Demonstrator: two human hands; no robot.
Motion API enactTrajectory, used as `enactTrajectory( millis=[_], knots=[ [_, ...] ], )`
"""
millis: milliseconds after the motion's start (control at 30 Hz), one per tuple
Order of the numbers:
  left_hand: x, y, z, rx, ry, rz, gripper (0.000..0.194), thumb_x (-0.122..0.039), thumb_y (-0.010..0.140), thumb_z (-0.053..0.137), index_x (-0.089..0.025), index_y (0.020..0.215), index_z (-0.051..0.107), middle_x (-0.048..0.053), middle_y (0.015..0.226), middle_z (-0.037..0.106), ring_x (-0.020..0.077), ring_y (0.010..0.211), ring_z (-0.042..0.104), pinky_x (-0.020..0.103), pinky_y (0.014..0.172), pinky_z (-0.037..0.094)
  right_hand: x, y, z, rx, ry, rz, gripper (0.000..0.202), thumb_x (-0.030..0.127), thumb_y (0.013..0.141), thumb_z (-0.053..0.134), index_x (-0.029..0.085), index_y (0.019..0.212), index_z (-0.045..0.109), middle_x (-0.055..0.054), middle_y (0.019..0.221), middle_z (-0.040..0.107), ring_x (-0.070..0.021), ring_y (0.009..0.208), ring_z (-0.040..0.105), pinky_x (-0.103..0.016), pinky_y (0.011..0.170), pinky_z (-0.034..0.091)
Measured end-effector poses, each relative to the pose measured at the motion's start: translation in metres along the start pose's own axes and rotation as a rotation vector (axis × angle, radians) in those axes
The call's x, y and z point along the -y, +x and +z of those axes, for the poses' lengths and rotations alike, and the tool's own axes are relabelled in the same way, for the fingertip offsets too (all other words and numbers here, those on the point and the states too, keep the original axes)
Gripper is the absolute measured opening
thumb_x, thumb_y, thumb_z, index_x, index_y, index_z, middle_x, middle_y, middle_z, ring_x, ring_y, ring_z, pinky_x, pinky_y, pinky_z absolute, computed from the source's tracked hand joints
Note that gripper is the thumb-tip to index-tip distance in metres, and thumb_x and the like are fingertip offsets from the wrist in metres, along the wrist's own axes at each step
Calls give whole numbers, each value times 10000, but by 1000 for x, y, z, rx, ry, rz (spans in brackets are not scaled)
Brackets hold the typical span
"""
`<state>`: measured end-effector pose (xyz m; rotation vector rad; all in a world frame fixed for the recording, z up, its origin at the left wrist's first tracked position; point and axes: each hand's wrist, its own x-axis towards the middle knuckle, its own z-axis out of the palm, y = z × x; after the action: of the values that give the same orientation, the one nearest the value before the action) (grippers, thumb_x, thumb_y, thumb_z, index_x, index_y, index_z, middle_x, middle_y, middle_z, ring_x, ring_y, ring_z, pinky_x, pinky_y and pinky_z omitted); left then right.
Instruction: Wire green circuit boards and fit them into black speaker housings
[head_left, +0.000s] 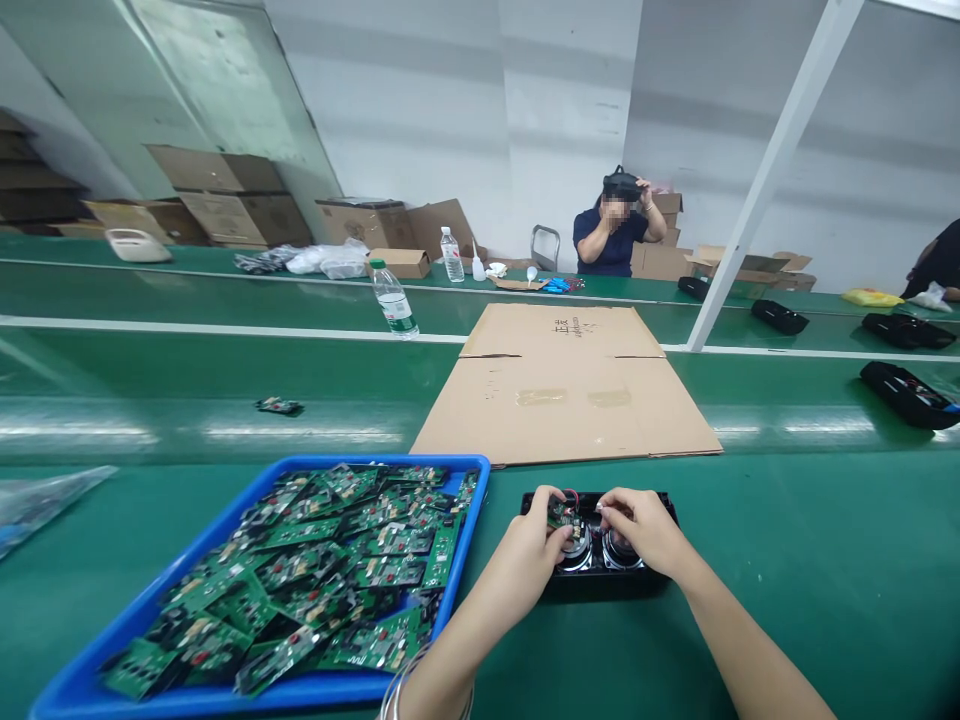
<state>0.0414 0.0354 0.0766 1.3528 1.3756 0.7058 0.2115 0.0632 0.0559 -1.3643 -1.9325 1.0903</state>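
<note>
A black speaker housing (pixel 600 570) with two round drivers lies on the green bench in front of me. My left hand (pixel 536 545) pinches a small green circuit board (pixel 561 516) with red wires at the housing's left end. My right hand (pixel 643 530) rests on top of the housing over the right driver, fingers curled at the board's wires. A blue tray (pixel 465 560) heaped with several green circuit boards (pixel 322 570) sits just left of my left hand.
A flattened cardboard sheet (pixel 562 385) lies on the belt beyond the housing. A water bottle (pixel 394 300) and a loose board (pixel 279 406) are further left. More black housings (pixel 907 392) lie at the right. A seated person (pixel 616 235) works at the far bench among cardboard boxes (pixel 225 195).
</note>
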Motion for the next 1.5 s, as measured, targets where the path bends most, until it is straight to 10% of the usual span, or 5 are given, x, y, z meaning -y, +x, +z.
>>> enactTrajectory(
  millis=[733, 1167, 1500],
  knots=[
    [5, -2, 1, 66, 473, 251, 290, -179, 798, 355, -197, 1080, 420, 89, 867, 639, 255, 789, 591, 299, 654, 401, 8, -6, 20, 59, -620, -192, 142, 86, 763, 507, 154, 686, 605, -43, 727, 590, -159, 731, 527, -235, 623, 366],
    [3, -4, -6, 93, 442, 289, 259, -169, 806, 302, -226, 1021, 433, 52, 838, 588, 210, 778, 533, 290, 681, 387, 7, -4, 16, 26, -173, -72, 223, 54, 735, 564, 194, 909, 565, 30, 733, 570, -118, 686, 525, -196, 605, 364],
    [9, 2, -5, 146, 224, 273, 195, -182, 803, 319, -223, 961, 424, -2, 724, 548, 155, 682, 565, 258, 636, 444, 6, -3, 13, 56, -203, -172, 121, 69, 750, 576, 165, 689, 533, 26, 718, 493, -114, 712, 480, -194, 625, 341]
  ],
)
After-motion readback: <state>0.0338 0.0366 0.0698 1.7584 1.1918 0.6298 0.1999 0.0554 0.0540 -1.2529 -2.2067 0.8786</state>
